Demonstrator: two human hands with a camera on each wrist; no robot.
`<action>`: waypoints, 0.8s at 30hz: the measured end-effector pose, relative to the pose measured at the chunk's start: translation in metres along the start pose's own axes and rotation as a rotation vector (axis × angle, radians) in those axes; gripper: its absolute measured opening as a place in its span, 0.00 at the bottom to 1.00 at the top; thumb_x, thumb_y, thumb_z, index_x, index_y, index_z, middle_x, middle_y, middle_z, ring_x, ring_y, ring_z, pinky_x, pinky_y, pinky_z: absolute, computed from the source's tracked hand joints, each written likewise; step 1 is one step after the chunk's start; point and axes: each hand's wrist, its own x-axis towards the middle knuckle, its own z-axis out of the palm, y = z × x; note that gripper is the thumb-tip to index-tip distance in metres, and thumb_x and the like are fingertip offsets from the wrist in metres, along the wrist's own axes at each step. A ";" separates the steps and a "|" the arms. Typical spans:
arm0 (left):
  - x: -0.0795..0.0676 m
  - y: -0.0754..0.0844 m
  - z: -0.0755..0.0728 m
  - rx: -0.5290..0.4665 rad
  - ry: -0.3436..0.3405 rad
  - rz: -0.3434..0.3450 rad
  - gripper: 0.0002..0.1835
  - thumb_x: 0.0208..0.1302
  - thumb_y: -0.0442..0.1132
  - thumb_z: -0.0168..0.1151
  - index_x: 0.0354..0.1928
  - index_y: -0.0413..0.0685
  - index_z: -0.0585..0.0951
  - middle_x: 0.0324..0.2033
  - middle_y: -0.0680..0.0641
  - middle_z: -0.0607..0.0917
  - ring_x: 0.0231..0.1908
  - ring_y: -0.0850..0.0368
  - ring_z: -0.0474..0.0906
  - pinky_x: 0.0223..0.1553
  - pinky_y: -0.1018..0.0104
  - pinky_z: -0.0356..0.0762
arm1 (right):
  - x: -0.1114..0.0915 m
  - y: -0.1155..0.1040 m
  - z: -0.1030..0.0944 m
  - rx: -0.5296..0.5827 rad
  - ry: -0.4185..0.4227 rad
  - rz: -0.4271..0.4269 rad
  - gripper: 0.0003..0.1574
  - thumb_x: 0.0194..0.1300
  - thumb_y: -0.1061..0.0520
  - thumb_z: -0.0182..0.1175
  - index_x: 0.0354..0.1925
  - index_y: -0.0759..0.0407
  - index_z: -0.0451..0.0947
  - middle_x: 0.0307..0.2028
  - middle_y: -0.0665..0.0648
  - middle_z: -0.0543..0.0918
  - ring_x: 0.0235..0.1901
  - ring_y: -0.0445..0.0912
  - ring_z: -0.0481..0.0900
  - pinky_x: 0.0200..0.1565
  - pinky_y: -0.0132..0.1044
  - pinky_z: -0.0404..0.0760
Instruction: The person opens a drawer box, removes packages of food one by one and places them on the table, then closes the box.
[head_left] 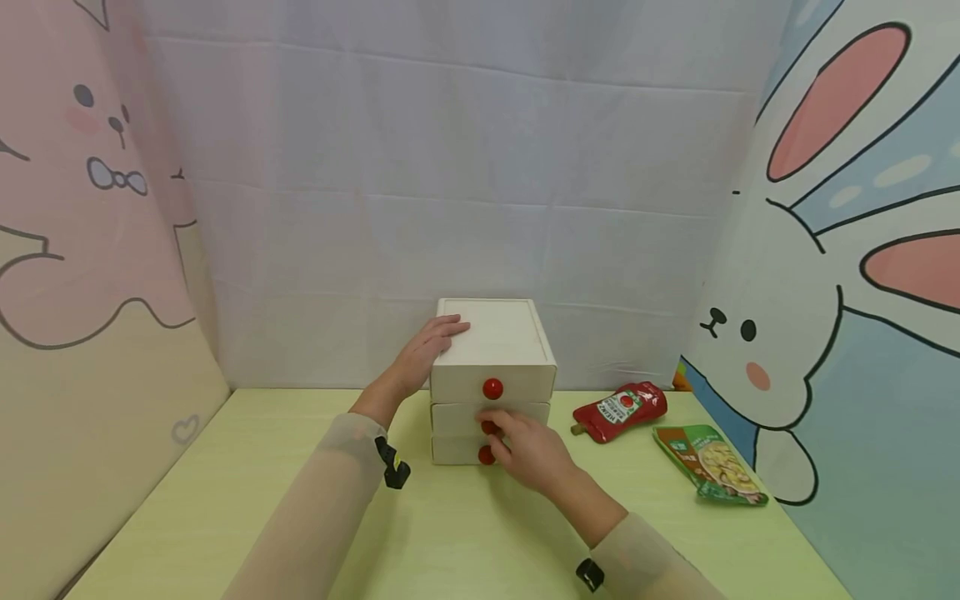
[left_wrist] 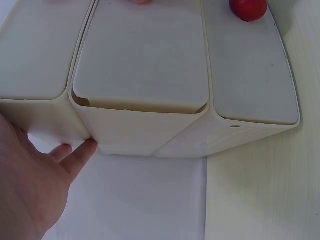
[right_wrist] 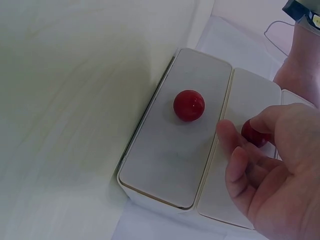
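Observation:
A white three-drawer box (head_left: 495, 333) with round red knobs stands on the table. My left hand (head_left: 423, 354) lies at its upper left edge, fingers stretched over the top; in the left wrist view, the thumb and a finger touch the side wall. My right hand (head_left: 534, 450) pinches the middle drawer's red knob (right_wrist: 255, 135) between thumb and fingers. A narrow gap shows along one side edge of the middle drawer (left_wrist: 142, 55). Above and below it are the top knob (head_left: 492, 389) and the bottom knob (right_wrist: 189, 105).
Right of the box lie a red ketchup pouch (head_left: 622, 411) and a green food packet (head_left: 712, 465) on the pale yellow table (head_left: 285, 450). A white cloth (head_left: 480, 167) hangs behind, with cartoon-printed panels at both sides.

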 end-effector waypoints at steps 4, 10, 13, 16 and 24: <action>0.000 0.000 0.000 0.004 -0.002 0.005 0.30 0.87 0.43 0.36 0.82 0.46 0.72 0.87 0.45 0.59 0.88 0.40 0.47 0.85 0.31 0.46 | 0.002 0.001 -0.001 0.013 -0.019 0.021 0.20 0.77 0.56 0.68 0.64 0.50 0.84 0.53 0.54 0.93 0.41 0.47 0.88 0.40 0.43 0.88; 0.000 -0.002 0.000 0.008 -0.005 -0.007 0.29 0.87 0.43 0.36 0.82 0.48 0.72 0.87 0.47 0.59 0.88 0.42 0.48 0.85 0.32 0.47 | 0.002 0.001 -0.002 0.020 -0.036 0.024 0.20 0.77 0.56 0.68 0.64 0.50 0.84 0.53 0.54 0.93 0.40 0.45 0.87 0.39 0.41 0.86; 0.000 -0.003 0.000 0.006 -0.008 -0.005 0.30 0.87 0.43 0.36 0.82 0.47 0.72 0.87 0.46 0.59 0.88 0.41 0.48 0.85 0.31 0.48 | 0.001 0.001 -0.004 0.022 -0.050 0.014 0.20 0.77 0.57 0.67 0.64 0.50 0.83 0.52 0.55 0.92 0.40 0.46 0.87 0.39 0.42 0.87; 0.000 -0.003 0.001 -0.001 -0.010 -0.003 0.30 0.87 0.44 0.36 0.82 0.46 0.72 0.87 0.46 0.59 0.88 0.40 0.48 0.85 0.31 0.48 | 0.000 0.001 -0.006 0.022 -0.072 0.002 0.21 0.77 0.57 0.67 0.65 0.50 0.82 0.52 0.55 0.92 0.42 0.47 0.89 0.42 0.44 0.89; 0.000 -0.002 -0.001 -0.007 -0.013 -0.013 0.30 0.87 0.44 0.36 0.82 0.47 0.72 0.87 0.47 0.59 0.88 0.41 0.47 0.85 0.30 0.47 | -0.003 0.004 -0.013 0.083 -0.137 -0.066 0.24 0.78 0.59 0.65 0.69 0.50 0.81 0.51 0.55 0.92 0.47 0.52 0.90 0.50 0.50 0.89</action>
